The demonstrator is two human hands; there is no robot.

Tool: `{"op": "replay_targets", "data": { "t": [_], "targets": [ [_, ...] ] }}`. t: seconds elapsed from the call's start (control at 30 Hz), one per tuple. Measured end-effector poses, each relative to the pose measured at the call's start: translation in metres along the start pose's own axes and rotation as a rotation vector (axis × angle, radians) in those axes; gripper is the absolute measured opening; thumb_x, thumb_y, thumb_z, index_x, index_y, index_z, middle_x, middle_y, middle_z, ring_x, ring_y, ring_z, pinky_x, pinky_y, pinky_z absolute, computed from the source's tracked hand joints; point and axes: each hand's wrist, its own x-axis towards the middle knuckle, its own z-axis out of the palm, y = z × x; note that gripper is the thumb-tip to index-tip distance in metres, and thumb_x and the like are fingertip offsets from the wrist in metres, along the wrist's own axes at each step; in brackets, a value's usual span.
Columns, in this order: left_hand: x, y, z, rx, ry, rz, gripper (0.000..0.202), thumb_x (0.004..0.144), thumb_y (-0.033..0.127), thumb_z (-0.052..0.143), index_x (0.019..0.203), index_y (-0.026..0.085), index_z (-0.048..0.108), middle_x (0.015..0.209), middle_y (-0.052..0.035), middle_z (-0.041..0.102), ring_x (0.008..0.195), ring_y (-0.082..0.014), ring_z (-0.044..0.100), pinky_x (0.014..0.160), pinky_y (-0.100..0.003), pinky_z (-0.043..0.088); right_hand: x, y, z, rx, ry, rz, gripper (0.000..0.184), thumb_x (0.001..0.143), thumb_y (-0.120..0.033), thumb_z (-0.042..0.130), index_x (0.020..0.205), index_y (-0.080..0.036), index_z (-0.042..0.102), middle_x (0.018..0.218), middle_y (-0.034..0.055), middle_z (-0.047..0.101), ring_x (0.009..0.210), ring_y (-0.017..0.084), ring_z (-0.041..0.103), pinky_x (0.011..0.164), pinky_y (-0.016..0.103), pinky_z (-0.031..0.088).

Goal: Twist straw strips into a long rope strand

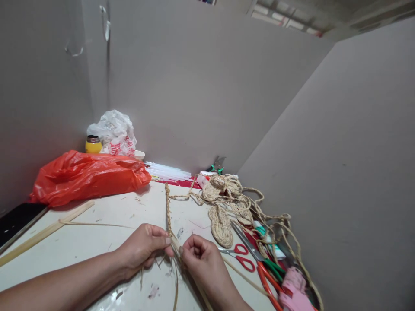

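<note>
A tan straw braid (pixel 167 207) runs down the white table toward me, its far end joined to a longer cord. At the near end of the braid my left hand (pixel 145 246) pinches it between thumb and fingers. Loose straw strands (pixel 177 247) fan out from there toward my body. My right hand (pixel 204 263) is closed, thumb against the curled fingers, gripping those strands just right of the left fingertips. Short frayed ends stick out below the left hand. Small red-handled scissors (pixel 241 257) lie right of my right hand, near a coiled braided sole shape (pixel 221 226).
Piled braided cord (pixel 240 194) lies at the back right. Orange-handled shears (pixel 267 276) and a pink cloth (pixel 294 285) sit at the right edge. A red plastic bag (pixel 90 177), yellow jar (pixel 93 145) and white sticks (pixel 168 171) stand along the back. Flat straw (pixel 45 235) lies left.
</note>
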Motion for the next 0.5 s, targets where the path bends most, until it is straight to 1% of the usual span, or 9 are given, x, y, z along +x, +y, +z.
{"op": "replay_targets", "data": {
  "t": [0.13,0.23,0.3,0.33,0.37,0.43,0.47,0.5],
  "targets": [
    [0.001,-0.001,0.0,0.019,0.011,-0.004,0.027,0.068,0.038,0.064,0.075,0.012,0.059,0.063,-0.0013,0.065,0.029,-0.0012,0.023,0.032,-0.021,0.01,0.0,-0.003,0.004,-0.009,-0.031,-0.002,0.013,0.067,-0.022,0.056,0.057,-0.017,0.05,0.048,-0.0058,0.041,0.046,0.008,0.034,0.043,0.019,0.025],
    [0.002,-0.001,-0.001,0.018,0.024,-0.003,0.022,0.07,0.034,0.061,0.071,0.012,0.059,0.058,-0.0003,0.062,0.028,-0.0014,0.023,0.032,-0.021,0.011,0.0,-0.004,0.003,-0.03,-0.057,-0.034,0.014,0.07,-0.023,0.058,0.058,-0.016,0.053,0.048,-0.005,0.043,0.047,0.008,0.035,0.044,0.02,0.026],
    [0.003,-0.001,-0.001,0.014,0.033,-0.004,0.019,0.07,0.031,0.06,0.068,0.012,0.059,0.056,-0.0003,0.062,0.028,-0.0014,0.023,0.032,-0.021,0.011,0.0,-0.005,0.0,-0.052,-0.083,-0.063,0.017,0.072,-0.025,0.059,0.058,-0.015,0.058,0.05,-0.0025,0.049,0.049,0.01,0.041,0.046,0.021,0.031],
    [0.003,-0.001,-0.001,0.012,0.036,-0.003,0.019,0.07,0.03,0.06,0.068,0.012,0.059,0.056,-0.0004,0.062,0.028,-0.0014,0.023,0.032,-0.021,0.011,0.0,-0.006,-0.002,-0.055,-0.079,-0.089,0.018,0.073,-0.027,0.06,0.06,-0.014,0.062,0.054,-0.0001,0.055,0.053,0.012,0.046,0.049,0.022,0.035],
    [0.003,-0.001,-0.001,0.01,0.038,-0.003,0.018,0.07,0.03,0.06,0.068,0.012,0.059,0.056,-0.0005,0.062,0.027,-0.0014,0.024,0.032,-0.021,0.01,0.0,-0.007,-0.005,-0.05,-0.061,-0.113,0.018,0.074,-0.03,0.061,0.066,-0.014,0.066,0.061,0.0026,0.061,0.059,0.015,0.052,0.054,0.023,0.039],
    [0.004,-0.001,-0.001,0.0,0.037,-0.003,0.018,0.069,0.029,0.061,0.068,0.012,0.059,0.057,-0.0008,0.062,0.027,-0.0013,0.024,0.031,-0.02,0.01,0.0,-0.009,-0.01,0.012,-0.019,-0.124,0.023,0.075,-0.035,0.063,0.084,-0.014,0.07,0.08,0.0071,0.068,0.074,0.019,0.058,0.066,0.026,0.044],
    [0.003,0.0,-0.001,-0.01,0.034,-0.002,0.017,0.069,0.029,0.061,0.068,0.012,0.059,0.057,-0.0008,0.062,0.027,-0.0013,0.024,0.031,-0.02,0.01,0.001,-0.011,-0.011,0.07,-0.03,-0.096,0.029,0.075,-0.037,0.065,0.093,-0.015,0.07,0.085,0.0081,0.069,0.077,0.019,0.059,0.069,0.027,0.045],
    [0.003,0.0,-0.001,-0.022,0.03,-0.003,0.017,0.068,0.029,0.061,0.068,0.012,0.059,0.057,-0.0007,0.062,0.027,-0.0012,0.024,0.031,-0.02,0.011,0.002,-0.012,-0.012,0.137,-0.079,-0.039,0.035,0.073,-0.039,0.068,0.098,-0.014,0.068,0.086,0.0081,0.07,0.075,0.018,0.059,0.067,0.026,0.046]
  ]
}}
